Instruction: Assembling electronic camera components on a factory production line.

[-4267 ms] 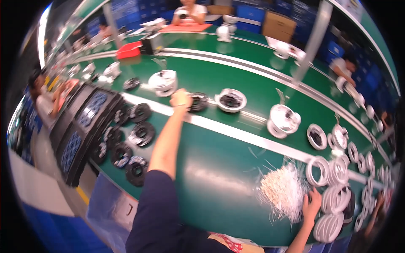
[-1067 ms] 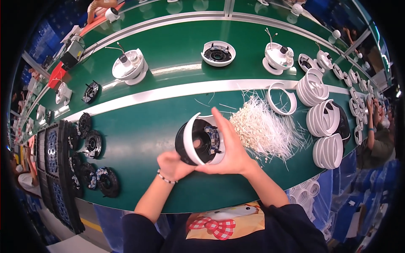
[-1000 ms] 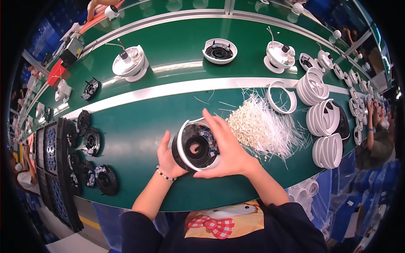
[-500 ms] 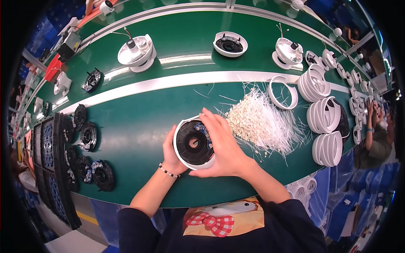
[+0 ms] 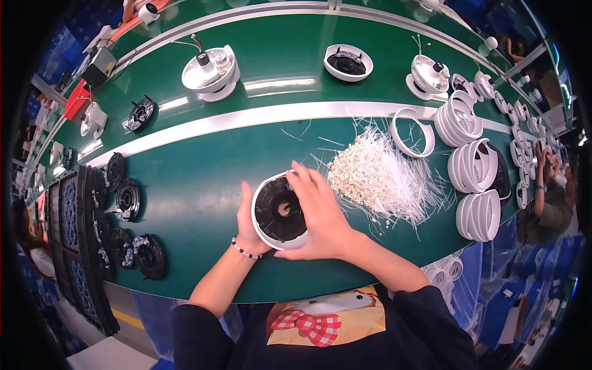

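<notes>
Between my two hands, over the near side of the green table, is a white ring-shaped housing (image 5: pixel 261 233) with a round black plastic part (image 5: pixel 271 213) set inside it. My left hand (image 5: pixel 250 225) cups the housing from the left, thumb raised along its side. On the other side, my right hand (image 5: pixel 320 219) wraps its right edge, fingers over the top rim and thumb at the lower rim. A small opening shows at the black part's centre. My right fingers cover its right edge.
Right of my hands lies a heap of white cable ties and small cream pieces (image 5: pixel 370 176). Stacked white rings (image 5: pixel 478 216) stand beyond it. Several black round parts (image 5: pixel 127 198) sit left, beside a black tray (image 5: pixel 71 246). White assemblies (image 5: pixel 211 73) line the far strip.
The housing has turned slightly in my hands, and the blue circuit board on the black part is now mostly hidden by my right fingers. Assemblies on the far strip have shifted right.
</notes>
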The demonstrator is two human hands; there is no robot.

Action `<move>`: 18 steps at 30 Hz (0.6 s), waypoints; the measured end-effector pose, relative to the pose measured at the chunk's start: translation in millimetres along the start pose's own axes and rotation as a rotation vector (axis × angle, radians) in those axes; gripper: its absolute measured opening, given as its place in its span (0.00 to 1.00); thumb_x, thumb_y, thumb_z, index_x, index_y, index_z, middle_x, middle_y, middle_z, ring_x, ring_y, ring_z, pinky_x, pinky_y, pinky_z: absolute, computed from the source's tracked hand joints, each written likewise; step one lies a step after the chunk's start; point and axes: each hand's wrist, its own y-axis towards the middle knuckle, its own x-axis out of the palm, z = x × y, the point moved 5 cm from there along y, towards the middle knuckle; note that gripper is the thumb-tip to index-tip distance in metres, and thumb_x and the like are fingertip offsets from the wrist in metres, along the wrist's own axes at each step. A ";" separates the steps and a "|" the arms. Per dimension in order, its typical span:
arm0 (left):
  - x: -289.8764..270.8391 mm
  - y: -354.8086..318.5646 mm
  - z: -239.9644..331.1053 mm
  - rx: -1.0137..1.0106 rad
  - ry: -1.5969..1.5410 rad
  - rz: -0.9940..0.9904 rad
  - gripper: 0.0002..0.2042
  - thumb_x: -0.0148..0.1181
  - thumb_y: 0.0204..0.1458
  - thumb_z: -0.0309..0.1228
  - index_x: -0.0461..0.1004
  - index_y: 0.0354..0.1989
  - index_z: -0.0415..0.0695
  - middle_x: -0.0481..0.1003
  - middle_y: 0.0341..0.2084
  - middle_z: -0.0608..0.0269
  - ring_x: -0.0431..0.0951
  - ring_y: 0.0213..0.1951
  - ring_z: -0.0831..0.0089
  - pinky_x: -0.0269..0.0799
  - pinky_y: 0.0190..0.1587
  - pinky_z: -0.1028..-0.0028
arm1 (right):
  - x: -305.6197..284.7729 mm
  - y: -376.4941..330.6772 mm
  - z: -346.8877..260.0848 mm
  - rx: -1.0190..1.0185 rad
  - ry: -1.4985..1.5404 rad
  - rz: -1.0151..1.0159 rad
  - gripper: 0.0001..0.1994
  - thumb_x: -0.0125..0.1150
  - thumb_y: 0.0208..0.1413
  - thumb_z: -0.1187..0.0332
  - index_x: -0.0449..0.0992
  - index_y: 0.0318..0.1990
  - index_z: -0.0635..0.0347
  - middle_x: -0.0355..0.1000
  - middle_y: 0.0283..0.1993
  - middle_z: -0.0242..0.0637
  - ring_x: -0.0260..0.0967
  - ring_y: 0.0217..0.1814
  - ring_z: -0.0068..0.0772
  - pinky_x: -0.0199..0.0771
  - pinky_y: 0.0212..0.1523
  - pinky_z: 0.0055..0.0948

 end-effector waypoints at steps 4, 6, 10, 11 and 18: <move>-0.7 -3.8 1.6 -0.040 0.038 -0.082 0.44 0.25 0.40 0.70 0.58 0.53 0.43 0.67 0.45 0.54 0.68 0.47 0.61 0.66 0.48 0.59 | -5.3 8.1 -1.5 -0.033 0.016 -0.093 0.54 0.72 0.17 0.55 0.47 0.56 0.70 0.46 0.57 0.54 0.45 0.58 0.54 0.51 0.53 0.46; -4.2 -6.4 1.8 -0.050 0.022 -0.101 0.45 0.28 0.37 0.71 0.58 0.53 0.44 0.67 0.45 0.54 0.69 0.45 0.61 0.67 0.46 0.59 | -5.4 12.2 -4.8 -0.042 0.018 -0.164 0.54 0.72 0.17 0.55 0.47 0.55 0.70 0.46 0.57 0.53 0.45 0.58 0.53 0.51 0.53 0.45; -8.7 -7.4 0.8 0.015 0.083 -0.042 0.41 0.36 0.40 0.67 0.58 0.53 0.43 0.67 0.44 0.54 0.70 0.44 0.62 0.67 0.46 0.62 | 0.1 10.3 -3.3 -0.048 -0.020 -0.133 0.54 0.70 0.17 0.55 0.48 0.55 0.71 0.48 0.57 0.53 0.46 0.58 0.52 0.53 0.51 0.44; -14.5 -4.7 0.4 0.061 0.078 -0.043 0.38 0.40 0.41 0.62 0.59 0.52 0.42 0.67 0.44 0.53 0.70 0.44 0.62 0.68 0.46 0.62 | 1.9 7.8 -2.0 -0.038 -0.024 -0.066 0.53 0.70 0.17 0.55 0.48 0.55 0.71 0.48 0.56 0.53 0.46 0.58 0.52 0.53 0.50 0.43; 5.7 4.0 -3.5 0.113 0.157 -0.062 0.31 0.47 0.40 0.45 0.58 0.52 0.38 0.64 0.48 0.52 0.66 0.48 0.61 0.62 0.52 0.63 | -5.4 -11.7 3.8 0.043 -0.042 0.234 0.54 0.69 0.20 0.55 0.45 0.56 0.71 0.49 0.57 0.56 0.48 0.58 0.56 0.52 0.53 0.44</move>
